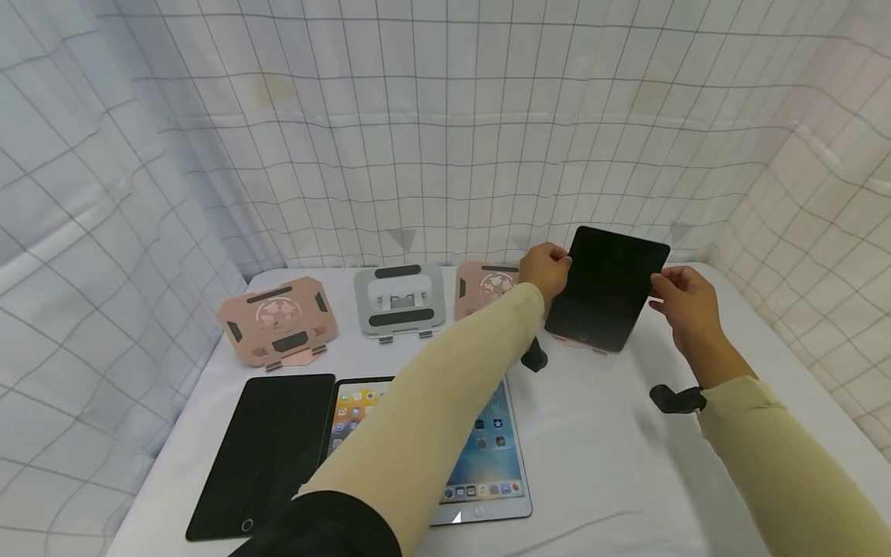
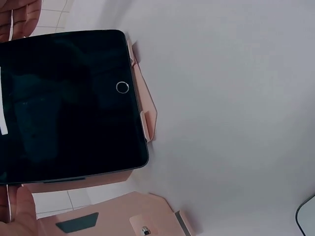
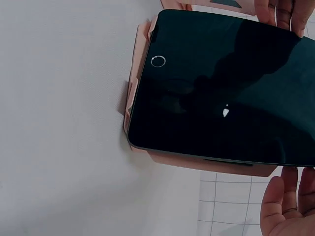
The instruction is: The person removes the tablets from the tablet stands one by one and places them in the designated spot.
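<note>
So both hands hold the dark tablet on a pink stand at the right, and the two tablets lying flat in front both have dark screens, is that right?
Not quite. Of the two flat tablets, only the left tablet is dark; the lit tablet beside it shows app icons, as the head view shows. The rest holds: the left hand and right hand hold the dark tablet on the pink stand.

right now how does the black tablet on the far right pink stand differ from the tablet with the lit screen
The black tablet leans propped on a pink stand; the lit-screen tablet lies flat on the white table. The black tablet's screen is dark; the lit-screen tablet shows app icons. The left hand and right hand are at the black tablet's sides; a sleeve crosses above the lit-screen tablet. Both are portrait, with a round home button.
</note>
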Demonstrator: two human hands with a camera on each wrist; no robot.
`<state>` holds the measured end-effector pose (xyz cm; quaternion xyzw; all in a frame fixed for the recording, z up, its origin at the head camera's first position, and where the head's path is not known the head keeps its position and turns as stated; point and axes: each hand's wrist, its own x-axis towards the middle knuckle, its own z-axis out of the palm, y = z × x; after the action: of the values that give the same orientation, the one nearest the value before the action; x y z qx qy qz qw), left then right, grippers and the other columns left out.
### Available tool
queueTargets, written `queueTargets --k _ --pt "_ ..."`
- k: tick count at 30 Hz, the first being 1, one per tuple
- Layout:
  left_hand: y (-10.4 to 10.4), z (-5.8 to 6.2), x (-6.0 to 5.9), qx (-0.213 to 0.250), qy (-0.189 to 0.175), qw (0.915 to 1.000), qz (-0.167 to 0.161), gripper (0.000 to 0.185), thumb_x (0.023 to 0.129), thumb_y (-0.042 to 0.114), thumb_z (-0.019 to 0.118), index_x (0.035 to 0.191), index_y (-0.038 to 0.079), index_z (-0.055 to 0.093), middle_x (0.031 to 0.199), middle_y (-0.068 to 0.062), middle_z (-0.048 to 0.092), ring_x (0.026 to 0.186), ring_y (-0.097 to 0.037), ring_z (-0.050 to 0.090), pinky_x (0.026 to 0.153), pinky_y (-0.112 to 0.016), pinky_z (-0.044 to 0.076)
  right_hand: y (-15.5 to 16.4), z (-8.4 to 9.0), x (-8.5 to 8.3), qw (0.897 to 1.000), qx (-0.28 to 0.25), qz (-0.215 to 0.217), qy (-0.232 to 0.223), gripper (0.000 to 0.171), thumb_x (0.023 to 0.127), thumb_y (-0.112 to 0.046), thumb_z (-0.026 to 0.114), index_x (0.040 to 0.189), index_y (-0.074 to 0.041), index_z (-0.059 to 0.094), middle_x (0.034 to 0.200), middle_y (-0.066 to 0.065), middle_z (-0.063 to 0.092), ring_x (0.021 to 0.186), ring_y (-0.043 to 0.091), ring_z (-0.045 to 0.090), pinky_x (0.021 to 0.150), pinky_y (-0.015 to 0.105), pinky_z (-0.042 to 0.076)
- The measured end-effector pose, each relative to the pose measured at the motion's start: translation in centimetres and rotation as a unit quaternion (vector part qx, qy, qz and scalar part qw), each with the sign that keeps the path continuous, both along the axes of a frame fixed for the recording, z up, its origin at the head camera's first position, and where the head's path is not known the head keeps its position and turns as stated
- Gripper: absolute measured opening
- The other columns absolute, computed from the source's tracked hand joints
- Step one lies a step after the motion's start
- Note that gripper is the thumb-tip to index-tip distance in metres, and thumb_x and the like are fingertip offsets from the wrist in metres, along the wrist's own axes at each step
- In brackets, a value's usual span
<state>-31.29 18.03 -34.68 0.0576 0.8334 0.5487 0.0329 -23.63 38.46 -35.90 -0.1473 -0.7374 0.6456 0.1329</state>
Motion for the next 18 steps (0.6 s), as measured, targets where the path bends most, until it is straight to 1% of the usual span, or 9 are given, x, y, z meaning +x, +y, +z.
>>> queueTargets --k 4,6,8,11,15,18 --pt "-0.4 -0.1 0.0 0.002 0.008 0.9998 -0.017 0.01 0.099 0.02 0.063 0.102 0.013 0.068 0.091 0.003 0.064 0.084 -0.012 0.059 0.072 -0.024 0.049 0.0 -0.1 0.1 0.999 -0.032 -0.008 0.023 0.009 0.101 -0.014 0.057 0.105 -0.006 0.057 0.1 0.004 0.054 0.088 0.013 0.058 0.072 0.015 0.053" --pt "-0.5 -0.1 -0.1 -0.001 0.01 0.9996 -0.027 0.01 0.1 0.021 0.062 0.103 0.013 0.067 0.093 0.003 0.063 0.085 -0.012 0.059 0.073 -0.025 0.049 -0.1 -0.2 0.1 0.998 -0.046 -0.011 0.036 0.005 0.101 -0.01 0.057 0.101 -0.006 0.06 0.099 0.005 0.055 0.087 0.013 0.059 0.072 0.016 0.053" --pt "-0.7 -0.2 -0.2 -0.003 0.013 0.9992 -0.036 0.01 0.1 0.021 0.062 0.104 0.013 0.067 0.094 0.003 0.063 0.086 -0.012 0.058 0.074 -0.025 0.049 -0.1 -0.2 0.1 0.997 -0.055 -0.011 0.045 0.007 0.101 -0.008 0.056 0.096 -0.009 0.061 0.098 0.005 0.055 0.087 0.013 0.06 0.071 0.016 0.054" --pt "-0.9 -0.3 -0.4 -0.004 0.014 0.9987 -0.049 0.01 0.1 0.021 0.062 0.104 0.013 0.066 0.096 0.003 0.062 0.086 -0.012 0.058 0.076 -0.025 0.049 -0.1 -0.3 0.2 0.998 -0.05 -0.01 0.047 0.009 0.101 -0.009 0.055 0.094 -0.012 0.06 0.1 0.006 0.054 0.088 0.013 0.059 0.072 0.016 0.054" --pt "-1.1 -0.3 -0.5 0.0 0.012 0.9981 -0.061 0.009 0.1 0.022 0.063 0.103 0.014 0.066 0.096 0.003 0.062 0.086 -0.012 0.057 0.075 -0.025 0.048 -0.2 -0.4 0.4 0.998 -0.033 -0.008 0.047 0.005 0.102 -0.011 0.055 0.098 -0.009 0.058 0.103 0.006 0.052 0.091 0.012 0.06 0.075 0.015 0.053" --pt "-1.3 -0.3 -0.4 0.001 0.014 0.9977 -0.066 0.009 0.1 0.021 0.063 0.103 0.013 0.066 0.097 0.003 0.062 0.087 -0.013 0.057 0.076 -0.025 0.048 -0.3 -0.4 0.6 0.998 -0.032 -0.008 0.053 0.005 0.102 -0.011 0.055 0.098 -0.01 0.057 0.104 0.007 0.051 0.091 0.011 0.059 0.076 0.015 0.053"
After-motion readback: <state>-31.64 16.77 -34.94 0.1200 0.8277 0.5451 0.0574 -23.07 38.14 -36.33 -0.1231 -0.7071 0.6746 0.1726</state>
